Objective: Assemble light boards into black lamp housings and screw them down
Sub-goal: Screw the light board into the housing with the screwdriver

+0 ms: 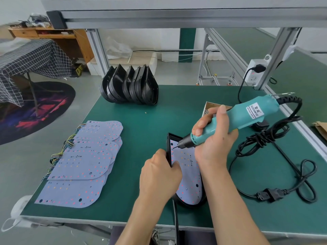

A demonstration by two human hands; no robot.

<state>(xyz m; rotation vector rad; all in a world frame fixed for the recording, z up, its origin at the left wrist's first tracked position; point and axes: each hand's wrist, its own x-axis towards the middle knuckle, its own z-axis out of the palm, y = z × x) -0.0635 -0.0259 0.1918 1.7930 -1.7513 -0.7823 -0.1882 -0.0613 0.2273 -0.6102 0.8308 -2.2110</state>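
Note:
A black lamp housing (168, 140) lies on the green table (138, 128) with a pale light board (190, 175) seated inside it. My left hand (159, 175) grips the housing's left edge, thumb on the board. My right hand (212, 137) holds a teal electric screwdriver (244, 115), tilted down to the left. Its bit tip touches a screw near the board's upper left corner.
A pile of loose light boards (83, 161) with coloured wires lies at the left. Several empty black housings (129, 85) stand stacked at the back. A small cardboard box (209, 107) of screws sits behind my right hand. The screwdriver's black cable (276, 167) coils at the right.

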